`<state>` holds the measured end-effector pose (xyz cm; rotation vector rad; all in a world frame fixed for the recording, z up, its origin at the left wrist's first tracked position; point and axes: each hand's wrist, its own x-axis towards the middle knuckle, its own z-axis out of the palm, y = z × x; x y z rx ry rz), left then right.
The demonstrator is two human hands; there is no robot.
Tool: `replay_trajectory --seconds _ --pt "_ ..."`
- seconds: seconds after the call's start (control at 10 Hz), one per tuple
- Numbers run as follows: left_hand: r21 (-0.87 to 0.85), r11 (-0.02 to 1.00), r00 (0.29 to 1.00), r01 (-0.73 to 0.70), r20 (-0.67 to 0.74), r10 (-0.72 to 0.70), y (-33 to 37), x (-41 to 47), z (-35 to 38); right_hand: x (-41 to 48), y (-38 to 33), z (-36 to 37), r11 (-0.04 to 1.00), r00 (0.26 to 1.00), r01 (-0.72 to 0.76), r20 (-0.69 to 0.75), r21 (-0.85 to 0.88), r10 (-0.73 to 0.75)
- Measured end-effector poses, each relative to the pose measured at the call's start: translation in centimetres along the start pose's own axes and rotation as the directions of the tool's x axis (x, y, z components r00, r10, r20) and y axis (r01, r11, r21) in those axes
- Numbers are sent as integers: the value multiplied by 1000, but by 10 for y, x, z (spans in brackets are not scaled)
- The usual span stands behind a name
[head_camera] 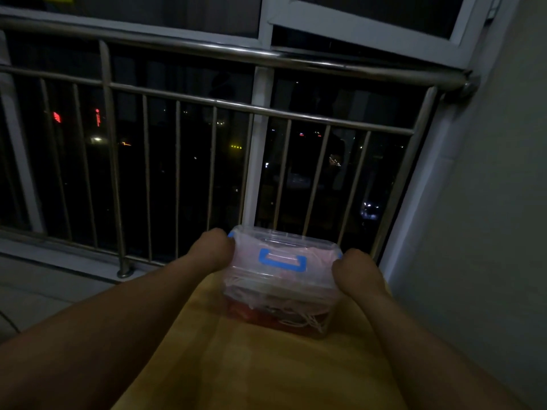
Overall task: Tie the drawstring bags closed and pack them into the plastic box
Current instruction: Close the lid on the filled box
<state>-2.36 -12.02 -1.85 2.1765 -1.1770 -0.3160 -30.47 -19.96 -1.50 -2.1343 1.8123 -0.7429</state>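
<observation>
1. The step in hand looks like pressing the lid [281, 247] shut on the plastic box [278, 294]; the left hand [214, 247] and the right hand [355, 269] each clasp one short end, curled down over the edge; the fingertips themselves are hidden.
2. To do it well, both hands should bear down evenly, so that the lid seats flat and does not rock; any loose string should be tucked inside first, since a cord caught under the rim would likely keep it from closing.
3. The box stands at the far end of the yellow worktop [266, 365], near the railing [207, 106].
4. It is clear plastic with a blue handle [282, 260] on top; through the walls the drawstring bags [248, 315] show pale pink above and red below, with white strings tangled between; the dim light hides whether each is tied.
</observation>
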Motion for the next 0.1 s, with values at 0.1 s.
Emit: replay_trajectory --seconds 0.1 --pt "-151 981 976 -125 -195 94 -5 -9 -7 0 6 -8 990 998 -5 -66 138 14"
